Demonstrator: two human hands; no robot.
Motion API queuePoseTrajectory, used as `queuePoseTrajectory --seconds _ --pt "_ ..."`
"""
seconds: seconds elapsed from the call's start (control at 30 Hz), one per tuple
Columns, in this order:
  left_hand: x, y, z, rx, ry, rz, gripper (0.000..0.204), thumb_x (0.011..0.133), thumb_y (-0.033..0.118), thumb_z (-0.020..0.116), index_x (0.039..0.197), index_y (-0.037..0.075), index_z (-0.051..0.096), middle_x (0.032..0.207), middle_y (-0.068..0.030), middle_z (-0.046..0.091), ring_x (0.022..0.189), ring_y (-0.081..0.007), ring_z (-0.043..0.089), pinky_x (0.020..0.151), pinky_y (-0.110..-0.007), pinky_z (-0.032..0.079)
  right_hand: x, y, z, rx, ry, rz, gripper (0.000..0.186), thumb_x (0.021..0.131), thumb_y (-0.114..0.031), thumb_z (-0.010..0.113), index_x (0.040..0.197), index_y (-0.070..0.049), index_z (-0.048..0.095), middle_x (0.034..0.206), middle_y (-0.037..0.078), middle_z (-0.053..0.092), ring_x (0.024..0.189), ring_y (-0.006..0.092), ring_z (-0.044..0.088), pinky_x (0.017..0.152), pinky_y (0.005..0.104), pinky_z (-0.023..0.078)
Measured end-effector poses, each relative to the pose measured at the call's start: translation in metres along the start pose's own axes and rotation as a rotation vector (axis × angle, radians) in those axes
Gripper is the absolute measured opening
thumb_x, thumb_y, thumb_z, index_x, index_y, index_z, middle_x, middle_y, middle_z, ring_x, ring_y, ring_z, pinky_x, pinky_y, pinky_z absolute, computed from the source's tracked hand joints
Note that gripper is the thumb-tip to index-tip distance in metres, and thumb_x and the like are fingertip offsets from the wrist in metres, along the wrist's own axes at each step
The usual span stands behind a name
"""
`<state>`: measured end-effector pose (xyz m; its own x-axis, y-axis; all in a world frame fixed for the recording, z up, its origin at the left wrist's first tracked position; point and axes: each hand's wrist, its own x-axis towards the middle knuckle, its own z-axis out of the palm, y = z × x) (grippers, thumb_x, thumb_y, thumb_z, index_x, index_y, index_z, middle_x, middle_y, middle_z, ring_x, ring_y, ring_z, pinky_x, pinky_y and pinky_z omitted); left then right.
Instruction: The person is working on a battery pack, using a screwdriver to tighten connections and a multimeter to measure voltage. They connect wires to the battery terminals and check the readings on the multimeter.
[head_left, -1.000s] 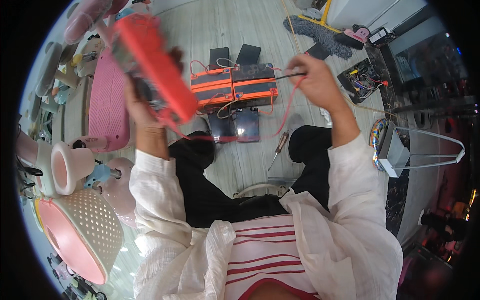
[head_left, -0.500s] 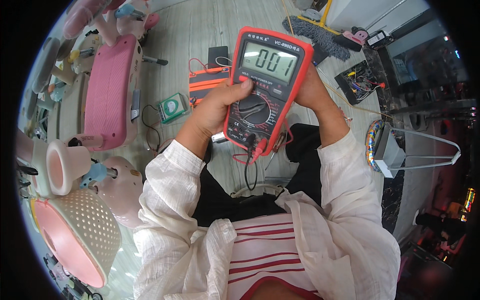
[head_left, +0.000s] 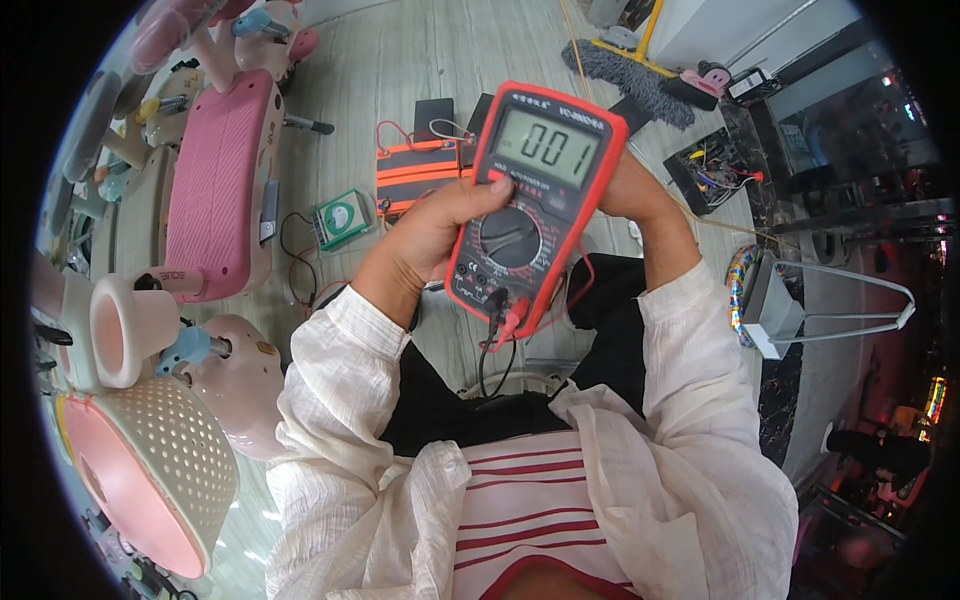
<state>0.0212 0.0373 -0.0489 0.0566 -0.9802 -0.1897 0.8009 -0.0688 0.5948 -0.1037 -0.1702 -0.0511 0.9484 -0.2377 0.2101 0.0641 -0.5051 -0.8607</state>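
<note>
A digital multimeter with a red rim and grey front is held up before me, its lit screen facing me. My left hand grips its left edge, thumb lying on the front just below the screen. Along the right edge is my right hand, its fingers mostly hidden behind the meter. A black plug and a red plug sit in the lower sockets, their leads looping down. On the floor beyond lie orange-and-black battery-like blocks with red and white wires. A small green-and-white meter stands left of them.
At left are a pink scooter-like ride-on and a perforated cream-and-pink basket. A grey mop lies at the far right, near an open black box with wires. A metal-framed stand is at right.
The multimeter has moved slightly toward me and its top tilts a little away. Both hands keep their grip on it, the left thumb staying on its front.
</note>
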Motion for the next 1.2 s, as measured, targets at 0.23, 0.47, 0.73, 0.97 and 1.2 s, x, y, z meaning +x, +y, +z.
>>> queuePoseTrajectory --seconds 0.23,0.47,0.73,0.97,1.2 --pt "-0.002 -0.010 0.005 -0.169 -0.007 0.120 0.041 0.099 0.028 0.059 0.124 -0.004 0.057 0.115 -0.0161 0.068 0.098 -0.0229 0.071 0.087 -0.035 0.060 0.006 0.009 0.009 -0.142 -0.020 0.052 0.033 0.083 -0.008 0.073 0.114 -0.002 0.066 0.104 0.016 0.072 0.093 0.0222 0.068 0.085 0.0332 0.053" --pt "0.012 -0.004 0.003 0.004 0.238 0.243 0.038 0.099 0.030 0.058 0.115 -0.005 0.062 0.105 -0.0145 0.071 0.089 -0.0204 0.072 0.078 -0.032 0.061 0.009 -0.005 0.018 0.017 0.063 0.236 0.030 0.088 -0.013 0.069 0.113 0.003 0.065 0.103 0.018 0.072 0.092 0.0240 0.070 0.083 0.0325 0.053" --pt "0.004 -0.017 0.005 0.066 0.044 0.081 0.043 0.097 0.031 0.062 0.120 -0.006 0.061 0.108 -0.0135 0.070 0.092 -0.0191 0.071 0.082 -0.032 0.060 -0.003 0.033 0.015 0.136 0.063 -0.065 0.042 0.077 -0.011 0.080 0.115 -0.001 0.065 0.111 0.014 0.071 0.102 0.0239 0.068 0.088 0.0343 0.053" --pt "-0.027 0.007 -0.013 -0.042 0.224 0.372 0.040 0.096 0.036 0.063 0.117 0.002 0.062 0.097 -0.0077 0.069 0.081 -0.0178 0.069 0.074 -0.032 0.057 0.005 0.024 0.007 -0.235 0.104 0.089 0.020 0.089 -0.013 0.065 0.106 -0.003 0.067 0.095 0.019 0.070 0.090 0.0335 0.068 0.078 0.0374 0.052" --pt "-0.082 0.087 -0.092 -0.173 0.050 0.921 0.047 0.099 0.038 0.056 0.131 0.004 0.056 0.127 -0.0148 0.064 0.112 -0.0324 0.064 0.097 -0.050 0.052 -0.022 0.123 -0.068 -0.644 0.205 0.286 0.025 0.093 -0.028 0.059 0.097 -0.007 0.073 0.092 0.020 0.068 0.093 0.0383 0.065 0.080 0.0460 0.050"
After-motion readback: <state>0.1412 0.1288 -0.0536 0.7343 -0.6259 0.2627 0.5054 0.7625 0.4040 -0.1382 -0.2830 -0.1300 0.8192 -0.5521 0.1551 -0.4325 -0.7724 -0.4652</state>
